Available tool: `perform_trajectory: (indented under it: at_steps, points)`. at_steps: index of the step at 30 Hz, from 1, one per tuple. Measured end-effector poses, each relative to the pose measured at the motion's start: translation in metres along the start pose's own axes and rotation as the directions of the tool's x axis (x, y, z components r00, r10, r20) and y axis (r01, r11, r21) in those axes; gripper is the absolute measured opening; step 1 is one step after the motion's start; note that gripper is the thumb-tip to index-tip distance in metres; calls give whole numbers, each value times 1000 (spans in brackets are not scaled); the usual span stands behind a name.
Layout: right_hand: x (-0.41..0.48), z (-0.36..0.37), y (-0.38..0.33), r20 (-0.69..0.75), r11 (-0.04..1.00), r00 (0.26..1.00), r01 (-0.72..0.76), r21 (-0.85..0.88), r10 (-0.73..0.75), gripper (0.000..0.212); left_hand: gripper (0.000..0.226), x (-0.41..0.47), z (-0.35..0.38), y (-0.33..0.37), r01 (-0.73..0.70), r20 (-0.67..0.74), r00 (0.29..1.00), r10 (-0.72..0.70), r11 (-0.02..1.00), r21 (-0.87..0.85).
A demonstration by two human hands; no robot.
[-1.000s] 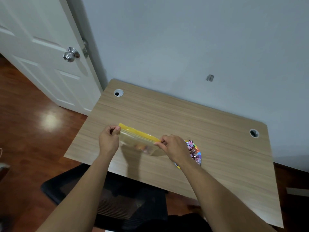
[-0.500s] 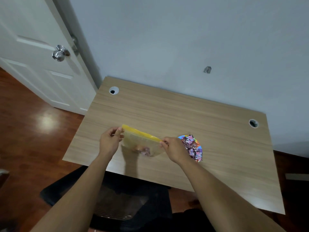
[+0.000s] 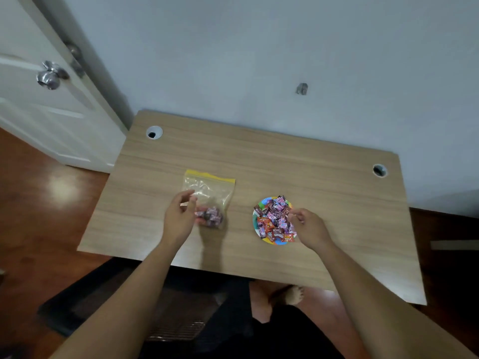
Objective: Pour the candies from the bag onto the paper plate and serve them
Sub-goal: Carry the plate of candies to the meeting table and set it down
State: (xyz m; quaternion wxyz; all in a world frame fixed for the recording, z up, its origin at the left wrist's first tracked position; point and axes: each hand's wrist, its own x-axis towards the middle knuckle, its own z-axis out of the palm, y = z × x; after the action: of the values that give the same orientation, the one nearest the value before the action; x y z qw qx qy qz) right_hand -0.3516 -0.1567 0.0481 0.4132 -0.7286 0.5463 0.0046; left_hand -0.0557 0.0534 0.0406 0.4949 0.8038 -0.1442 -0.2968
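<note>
A clear zip bag with a yellow top strip lies flat on the wooden table, a few pink-wrapped candies still in its near end. My left hand hovers at the bag's left side, fingers apart, holding nothing. To the right sits a small colourful paper plate heaped with wrapped candies. My right hand is at the plate's right edge, fingers loosely curled by the candies; no grip on the plate or a candy shows.
The table stands against a grey wall, with a cable hole at the back left and one at the back right. A white door is at the left. A black chair sits below the near table edge.
Both hands held the bag up by its yellow top before. Now the bag lies on the table, released, and my right hand has moved right to the plate.
</note>
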Motion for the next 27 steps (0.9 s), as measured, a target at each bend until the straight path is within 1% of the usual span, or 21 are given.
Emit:
perform_trajectory:
  at_steps: [4, 6, 7, 8, 9, 10, 12, 15, 16, 17, 18, 19, 20, 21, 22, 23, 24, 25, 26, 27]
  points:
    - [7, -17, 51, 15, 991, 991, -129, -29, 130, 10, 28, -16, 43, 3, 39, 168, 985, -39, 999, 7]
    - [15, -16, 82, 46, 982, 981, -189, -18, 190, 14, 27, -21, 64, 3, 57, 227, 972, -60, 998, 17]
    - [24, -12, 104, 58, 976, 975, -215, -10, 216, 28, 27, -23, 75, 2, 78, 250, 965, -82, 997, 26]
    - [31, -8, 120, 64, 972, 970, -234, 6, 234, 47, 26, -24, 86, 1, 109, 265, 957, -114, 993, 35]
    - [36, -2, 135, 76, 967, 965, -253, 30, 250, 62, 27, -24, 95, -2, 144, 276, 949, -154, 988, 57]
    - [42, 5, 150, 89, 960, 959, -274, 53, 269, 69, 30, -25, 105, -4, 174, 291, 938, -189, 982, 77]
    - [54, 20, 174, 139, 950, 947, -304, 79, 291, 74, 37, -22, 121, -13, 190, 309, 927, -211, 977, 98]
    - [53, 26, 163, 179, 935, 932, -338, 109, 316, 88, 49, -18, 145, -22, 192, 311, 919, -242, 964, 183]
    - [51, 25, 153, 193, 932, 927, -345, 114, 320, 87, 52, -16, 152, -25, 212, 317, 910, -267, 957, 199]
    - [51, 24, 143, 211, 933, 924, -346, 103, 319, 82, 53, -14, 160, -28, 229, 324, 900, -293, 948, 219]
    - [50, 23, 134, 222, 939, 924, -334, 79, 310, 75, 48, -13, 166, -28, 226, 340, 891, -300, 944, 241]
    - [50, 23, 128, 231, 947, 927, -316, 53, 297, 66, 37, -13, 173, -27, 206, 363, 886, -288, 947, 248]
    - [52, 24, 126, 236, 952, 928, -304, 29, 289, 56, 31, -11, 180, -26, 168, 379, 889, -257, 953, 253]
    - [55, 27, 129, 241, 956, 929, -292, 19, 280, 49, 38, -9, 188, -25, 104, 387, 900, -201, 961, 257]
    - [57, 28, 130, 248, 960, 932, -279, 20, 265, 44, 46, -5, 194, -28, 83, 397, 903, -165, 973, 215]
    - [57, 26, 126, 253, 963, 933, -270, 25, 255, 43, 49, -1, 198, -32, 78, 411, 898, -158, 976, 204]
    - [54, 21, 117, 252, 964, 936, -265, 39, 247, 44, 46, 6, 201, -40, 81, 415, 896, -157, 977, 195]
    - [55, 19, 116, 248, 963, 937, -266, 54, 245, 43, 44, 11, 205, -48, 61, 415, 897, -151, 973, 224]
    - [56, 17, 115, 244, 960, 937, -273, 70, 249, 42, 45, 15, 207, -56, 20, 431, 891, -143, 961, 278]
    - [57, 15, 117, 241, 957, 938, -277, 88, 250, 42, 48, 23, 210, -78, 11, 431, 889, -154, 949, 316]
